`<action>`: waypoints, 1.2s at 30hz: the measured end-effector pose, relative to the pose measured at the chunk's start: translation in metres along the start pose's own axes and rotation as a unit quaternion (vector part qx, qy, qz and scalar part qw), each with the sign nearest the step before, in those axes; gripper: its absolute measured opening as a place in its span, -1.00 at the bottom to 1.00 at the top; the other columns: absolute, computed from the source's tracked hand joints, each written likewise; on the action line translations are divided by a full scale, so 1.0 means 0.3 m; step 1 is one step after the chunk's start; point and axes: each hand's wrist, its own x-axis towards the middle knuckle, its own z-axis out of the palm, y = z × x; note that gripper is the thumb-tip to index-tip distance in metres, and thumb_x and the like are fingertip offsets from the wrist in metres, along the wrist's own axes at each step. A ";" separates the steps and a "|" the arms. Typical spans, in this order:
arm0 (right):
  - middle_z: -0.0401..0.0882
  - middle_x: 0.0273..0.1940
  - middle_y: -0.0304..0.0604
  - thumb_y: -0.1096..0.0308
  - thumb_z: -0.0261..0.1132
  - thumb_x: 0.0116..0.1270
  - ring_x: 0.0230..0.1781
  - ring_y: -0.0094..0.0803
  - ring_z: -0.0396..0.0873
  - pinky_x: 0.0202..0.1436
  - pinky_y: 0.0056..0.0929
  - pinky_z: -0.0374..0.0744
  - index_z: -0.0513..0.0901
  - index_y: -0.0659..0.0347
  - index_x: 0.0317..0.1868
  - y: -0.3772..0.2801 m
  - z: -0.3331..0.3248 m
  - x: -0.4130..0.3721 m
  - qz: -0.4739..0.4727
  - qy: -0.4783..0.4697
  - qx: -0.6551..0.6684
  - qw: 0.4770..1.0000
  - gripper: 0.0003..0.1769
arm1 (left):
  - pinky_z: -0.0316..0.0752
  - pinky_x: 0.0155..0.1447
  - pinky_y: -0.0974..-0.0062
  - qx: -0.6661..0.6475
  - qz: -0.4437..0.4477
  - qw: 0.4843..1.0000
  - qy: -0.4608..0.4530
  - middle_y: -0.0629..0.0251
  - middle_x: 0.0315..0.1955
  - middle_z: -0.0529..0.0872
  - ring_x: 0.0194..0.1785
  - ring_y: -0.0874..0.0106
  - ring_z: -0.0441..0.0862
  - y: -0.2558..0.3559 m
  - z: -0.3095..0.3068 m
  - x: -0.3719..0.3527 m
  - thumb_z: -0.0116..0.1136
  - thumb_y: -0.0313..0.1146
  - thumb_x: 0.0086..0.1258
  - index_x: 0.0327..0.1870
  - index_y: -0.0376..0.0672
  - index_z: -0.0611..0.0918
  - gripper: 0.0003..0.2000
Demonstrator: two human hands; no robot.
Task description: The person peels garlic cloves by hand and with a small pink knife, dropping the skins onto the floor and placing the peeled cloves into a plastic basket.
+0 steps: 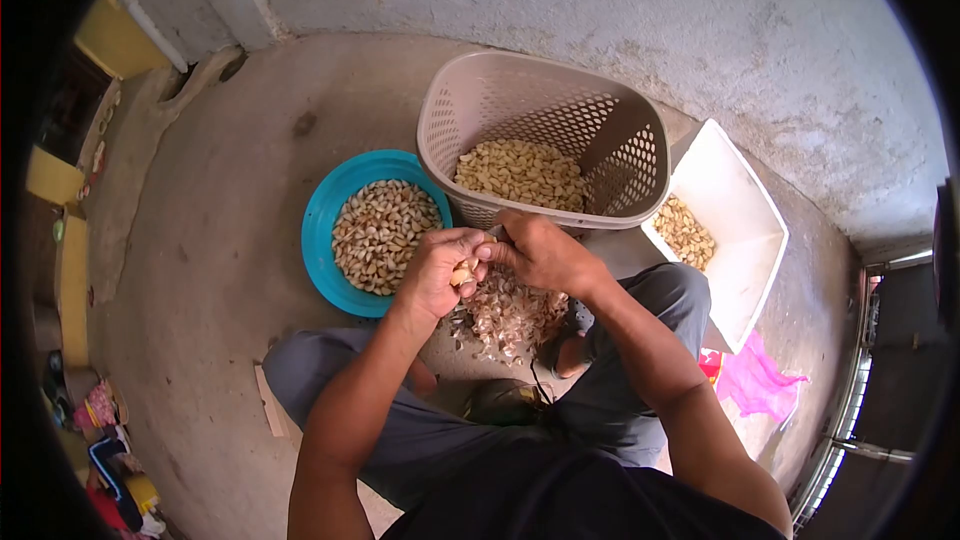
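One turquoise basin (318, 248) left of centre, one basket (545, 65) upper centre, one box (745, 230) right, garlic cloves (463, 274) mid-frame in curled left hand (433, 265), right hand (548, 252) pinched closed, contents unclear, concrete floor (215, 200), pale wall (740, 30).

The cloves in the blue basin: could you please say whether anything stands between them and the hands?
Only the rim of the blue basin lies between the cloves and the left hand, which itself stands between them and the right hand.

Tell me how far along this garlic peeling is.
Pale peeled cloves in the tan perforated plastic basket and white rectangular box look done. The left hand holds garlic; the right hand works beside it, above papery brown skins. Whitish unpeeled cloves in the round turquoise plastic basin look left.
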 end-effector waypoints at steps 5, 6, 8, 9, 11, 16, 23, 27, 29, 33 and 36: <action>0.63 -0.30 0.36 0.04 0.33 0.49 -0.21 0.31 0.64 -0.14 0.03 0.56 0.57 0.47 -0.14 -0.034 -0.005 -0.010 0.002 0.013 -0.005 1.000 -0.49 | 0.39 -0.60 0.57 -0.012 0.008 1.000 0.000 0.32 -0.41 0.63 -0.45 0.47 0.61 -0.003 -0.004 -0.003 0.17 -0.32 0.58 -0.16 -0.27 0.63 -0.82; 0.63 -0.30 0.36 0.04 0.33 0.50 -0.22 0.31 0.64 -0.14 0.03 0.57 0.57 0.47 -0.13 -0.037 -0.008 -0.006 0.010 0.011 -0.005 1.000 -0.49 | 0.39 -0.60 0.57 -0.008 0.009 1.000 -0.006 0.32 -0.41 0.64 -0.46 0.47 0.61 0.003 -0.006 -0.002 0.17 -0.32 0.58 -0.16 -0.27 0.63 -0.82; 0.63 -0.29 0.37 0.05 0.32 0.50 -0.20 0.31 0.65 -0.13 0.04 0.57 0.56 0.48 -0.12 -0.026 -0.014 0.001 -0.008 0.002 0.006 1.000 -0.49 | 0.39 -0.60 0.57 0.002 0.011 1.000 -0.004 0.31 -0.40 0.64 -0.45 0.47 0.61 0.007 -0.003 -0.003 0.18 -0.33 0.57 -0.15 -0.27 0.63 -0.83; 0.64 -0.29 0.37 0.06 0.32 0.51 -0.19 0.31 0.65 -0.12 0.04 0.57 0.56 0.49 -0.11 -0.020 -0.015 0.001 -0.017 -0.003 0.011 1.000 -0.49 | 0.39 -0.60 0.57 0.006 0.011 1.000 -0.003 0.31 -0.40 0.64 -0.45 0.47 0.61 0.006 -0.001 -0.003 0.18 -0.33 0.57 -0.15 -0.27 0.63 -0.84; 0.63 -0.29 0.38 0.06 0.31 0.52 -0.19 0.32 0.65 -0.13 0.05 0.57 0.55 0.48 -0.12 -0.018 -0.009 0.001 -0.015 -0.003 -0.005 1.000 -0.50 | 0.38 -0.59 0.56 -0.002 0.013 1.000 0.010 0.31 -0.40 0.64 -0.45 0.46 0.60 -0.006 -0.005 0.002 0.19 -0.34 0.54 -0.13 -0.27 0.63 -0.84; 0.62 -0.31 0.39 0.07 0.27 0.54 -0.18 0.32 0.66 -0.15 0.07 0.58 0.51 0.45 -0.17 -0.020 0.021 -0.002 -0.007 -0.005 -0.031 0.999 -0.52 | 0.36 -0.60 0.56 -0.021 0.015 0.997 0.066 0.25 -0.43 0.64 -0.49 0.45 0.58 -0.022 0.005 -0.008 0.15 -0.42 0.51 -0.02 -0.39 0.62 -0.80; 0.60 -0.24 0.28 0.19 0.19 0.53 -0.29 0.29 0.65 -0.23 0.10 0.64 0.45 0.41 -0.15 -0.042 0.029 -0.018 -0.043 0.014 -0.160 0.986 -0.64 | 0.34 -0.59 0.54 -0.055 0.016 0.992 0.110 0.28 -0.44 0.65 -0.50 0.46 0.56 -0.025 0.043 -0.025 0.19 -0.42 0.50 -0.05 -0.37 0.63 -0.82; 0.56 -0.19 0.23 0.23 0.21 0.47 -0.35 0.23 0.65 -0.29 0.08 0.66 0.44 0.40 -0.12 -0.053 0.042 -0.028 -0.053 0.043 -0.212 0.975 -0.67 | 0.33 -0.58 0.54 -0.050 0.037 0.990 0.130 0.30 -0.43 0.66 -0.51 0.47 0.56 -0.029 0.067 -0.027 0.21 -0.39 0.51 -0.09 -0.32 0.65 -0.84; 0.56 -0.20 0.21 0.19 0.21 0.49 -0.33 0.20 0.66 -0.27 0.07 0.67 0.45 0.39 -0.09 -0.048 0.055 -0.036 -0.043 0.027 -0.218 0.975 -0.65 | 0.31 -0.58 0.54 -0.039 0.042 0.988 0.146 0.32 -0.44 0.66 -0.53 0.49 0.54 -0.035 0.078 -0.029 0.21 -0.36 0.53 -0.11 -0.29 0.67 -0.84; 0.58 -0.11 0.22 0.07 0.26 0.50 -0.22 0.19 0.68 -0.20 0.08 0.66 0.46 0.37 0.03 -0.053 0.082 -0.040 -0.022 0.009 -0.173 0.985 -0.54 | 0.28 -0.56 0.54 -0.096 0.017 0.985 0.141 0.37 -0.46 0.61 -0.52 0.53 0.50 -0.049 0.040 0.001 0.21 -0.28 0.56 -0.12 -0.24 0.69 -0.81; 0.63 -0.11 0.18 0.01 0.37 0.45 -0.18 0.08 0.71 -0.16 -0.04 0.65 0.51 0.35 0.10 -0.036 0.036 -0.042 -0.064 0.018 -0.031 0.997 -0.46 | 0.28 -0.52 0.55 -0.089 0.016 0.994 0.060 0.42 -0.45 0.58 -0.48 0.56 0.50 -0.054 0.003 0.016 0.22 -0.21 0.56 -0.10 -0.21 0.70 -0.77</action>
